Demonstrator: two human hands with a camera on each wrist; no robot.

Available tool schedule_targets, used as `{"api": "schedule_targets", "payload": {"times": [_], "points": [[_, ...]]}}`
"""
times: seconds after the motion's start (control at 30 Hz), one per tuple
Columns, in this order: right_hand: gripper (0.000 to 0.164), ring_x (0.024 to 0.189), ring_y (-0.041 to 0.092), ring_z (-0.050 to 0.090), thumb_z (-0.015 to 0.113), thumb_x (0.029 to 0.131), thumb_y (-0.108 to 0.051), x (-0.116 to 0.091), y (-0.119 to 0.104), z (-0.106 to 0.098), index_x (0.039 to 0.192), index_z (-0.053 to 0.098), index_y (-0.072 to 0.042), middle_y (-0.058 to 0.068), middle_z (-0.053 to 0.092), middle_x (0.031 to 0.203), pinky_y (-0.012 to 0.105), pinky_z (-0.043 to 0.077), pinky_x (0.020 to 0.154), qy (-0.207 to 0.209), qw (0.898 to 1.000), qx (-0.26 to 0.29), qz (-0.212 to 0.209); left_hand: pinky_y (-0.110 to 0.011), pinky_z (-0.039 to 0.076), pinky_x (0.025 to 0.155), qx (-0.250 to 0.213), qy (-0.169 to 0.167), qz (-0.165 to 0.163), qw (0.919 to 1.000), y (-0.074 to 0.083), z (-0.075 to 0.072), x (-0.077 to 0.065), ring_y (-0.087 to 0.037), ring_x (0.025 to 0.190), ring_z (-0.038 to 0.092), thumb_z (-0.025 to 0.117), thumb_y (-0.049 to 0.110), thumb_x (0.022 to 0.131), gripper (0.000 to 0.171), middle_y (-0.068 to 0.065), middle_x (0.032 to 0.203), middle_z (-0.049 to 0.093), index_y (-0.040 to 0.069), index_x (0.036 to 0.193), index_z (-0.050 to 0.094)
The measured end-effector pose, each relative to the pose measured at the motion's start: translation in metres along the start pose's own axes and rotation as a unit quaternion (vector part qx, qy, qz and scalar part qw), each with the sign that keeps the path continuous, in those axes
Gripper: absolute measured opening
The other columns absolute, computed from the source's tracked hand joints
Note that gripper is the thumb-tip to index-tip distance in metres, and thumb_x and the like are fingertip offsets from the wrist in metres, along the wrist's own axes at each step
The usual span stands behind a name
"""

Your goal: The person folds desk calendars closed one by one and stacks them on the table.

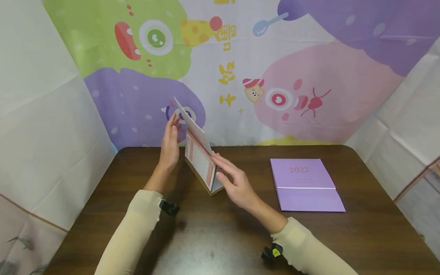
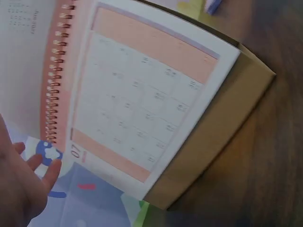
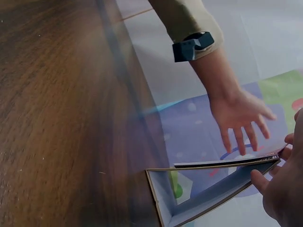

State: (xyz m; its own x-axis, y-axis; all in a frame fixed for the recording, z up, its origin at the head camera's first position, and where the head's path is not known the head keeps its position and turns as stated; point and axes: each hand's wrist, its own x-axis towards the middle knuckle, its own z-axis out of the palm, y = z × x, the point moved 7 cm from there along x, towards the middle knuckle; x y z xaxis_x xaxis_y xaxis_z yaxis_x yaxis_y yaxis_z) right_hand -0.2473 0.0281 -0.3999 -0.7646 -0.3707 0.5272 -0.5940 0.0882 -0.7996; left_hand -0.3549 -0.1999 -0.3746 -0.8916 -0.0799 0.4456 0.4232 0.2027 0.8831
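A desk calendar (image 1: pixel 199 159) stands tented on the table, its front page printed with "07" and a pink-edged grid. Above the coil binding (image 2: pixel 56 75), white pages (image 1: pixel 193 124) stick up at a slant. To the left of these raised pages is my left hand (image 1: pixel 169 147), its fingers spread and holding nothing. My right hand (image 1: pixel 237 183) touches the near end of the binding with nearly straight fingers, the thumb beside the calendar's blue-grey back panel (image 3: pixel 213 189). Some right fingertips are hidden by the hand in the right wrist view.
A purple calendar (image 1: pixel 306 199) marked "2027" lies on the brown table (image 1: pixel 209 236), right of my right hand. Behind the table hangs a cartoon-printed cloth (image 1: pixel 233 126). White cloth (image 1: pixel 395 126) closes off both sides.
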Motion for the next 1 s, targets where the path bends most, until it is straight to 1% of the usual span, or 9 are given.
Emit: {"api": "schedule_targets", "payload": {"times": [0.07,0.17,0.23,0.37,0.53,0.63,0.77,0.93,1.0], "points": [[0.047,0.169,0.048,0.039,0.059,0.111,0.001,-0.001,0.000,0.001,0.158,0.059,0.006,0.021,0.051,0.175,0.039,0.033,0.139,-0.003,1.000,-0.008,-0.009,-0.039,0.053,0.108,-0.050,0.022,0.002,0.9985,0.003,-0.005,0.000,-0.033,0.158,0.053,0.021,0.035,0.122,0.062,-0.023,0.180,0.041,0.012,0.179,0.028],[0.045,0.169,0.045,0.039,0.061,0.111,0.000,-0.001,0.000,0.002,0.155,0.063,0.005,0.019,0.052,0.174,0.043,0.032,0.140,-0.004,1.000,-0.023,-0.017,-0.023,0.052,0.093,-0.130,0.051,0.019,0.9900,0.006,-0.011,0.000,-0.017,0.144,0.061,0.022,0.053,0.121,0.071,-0.027,0.178,0.042,0.011,0.178,0.029],[0.044,0.169,0.043,0.040,0.062,0.110,-0.001,-0.002,-0.001,0.002,0.154,0.064,0.005,0.019,0.053,0.174,0.042,0.033,0.140,-0.003,0.999,-0.032,-0.022,-0.019,0.053,0.091,-0.171,0.061,0.036,0.9828,0.007,-0.013,-0.001,-0.010,0.139,0.062,0.027,0.065,0.118,0.083,-0.031,0.178,0.040,0.009,0.178,0.029],[0.045,0.168,0.045,0.041,0.064,0.108,0.001,-0.003,-0.002,0.003,0.153,0.065,0.005,0.019,0.053,0.174,0.036,0.032,0.140,-0.003,0.999,-0.041,-0.030,-0.020,0.051,0.091,-0.187,0.073,0.049,0.9784,0.004,-0.020,-0.001,-0.002,0.135,0.064,0.031,0.081,0.111,0.100,-0.035,0.175,0.041,0.005,0.177,0.031],[0.046,0.169,0.044,0.040,0.066,0.107,0.003,-0.003,-0.001,0.003,0.153,0.065,0.006,0.019,0.053,0.173,0.029,0.029,0.140,-0.007,0.998,-0.047,-0.029,-0.019,0.050,0.077,-0.176,0.096,0.048,0.9785,-0.001,-0.032,-0.003,-0.002,0.111,0.071,0.031,0.082,0.111,0.101,-0.027,0.164,0.062,0.000,0.170,0.041],[0.046,0.169,0.043,0.040,0.066,0.106,0.005,-0.004,0.000,0.002,0.152,0.066,0.006,0.020,0.054,0.173,0.028,0.028,0.140,-0.005,0.999,-0.047,-0.027,-0.018,0.050,0.074,-0.185,0.104,0.048,0.9761,-0.004,-0.038,-0.005,-0.002,0.103,0.072,0.031,0.075,0.114,0.091,-0.005,0.145,0.080,0.001,0.163,0.050],[0.045,0.170,0.042,0.040,0.066,0.106,0.004,-0.005,0.001,0.002,0.151,0.068,0.004,0.019,0.054,0.173,0.031,0.029,0.141,-0.005,0.999,-0.049,-0.024,-0.018,0.052,0.078,-0.214,0.104,0.056,0.9696,-0.007,-0.044,-0.007,-0.002,0.104,0.075,0.029,0.064,0.119,0.077,0.012,0.126,0.085,0.003,0.156,0.055],[0.039,0.171,0.042,0.038,0.066,0.107,0.000,-0.006,0.000,0.003,0.145,0.073,0.001,0.017,0.053,0.174,0.045,0.031,0.142,-0.010,0.999,-0.048,-0.018,-0.016,0.058,0.073,-0.254,0.092,0.055,0.9611,-0.019,-0.051,-0.009,-0.005,0.094,0.080,0.029,0.062,0.119,0.068,0.003,0.120,0.088,0.010,0.151,0.058],[0.036,0.171,0.042,0.037,0.065,0.108,0.000,-0.007,0.001,0.004,0.143,0.075,0.000,0.017,0.054,0.174,0.052,0.032,0.142,-0.012,0.999,-0.047,-0.018,-0.017,0.059,0.068,-0.253,0.087,0.049,0.9624,-0.025,-0.054,-0.009,-0.005,0.089,0.081,0.028,0.063,0.119,0.066,0.003,0.117,0.089,0.014,0.149,0.060]]}}
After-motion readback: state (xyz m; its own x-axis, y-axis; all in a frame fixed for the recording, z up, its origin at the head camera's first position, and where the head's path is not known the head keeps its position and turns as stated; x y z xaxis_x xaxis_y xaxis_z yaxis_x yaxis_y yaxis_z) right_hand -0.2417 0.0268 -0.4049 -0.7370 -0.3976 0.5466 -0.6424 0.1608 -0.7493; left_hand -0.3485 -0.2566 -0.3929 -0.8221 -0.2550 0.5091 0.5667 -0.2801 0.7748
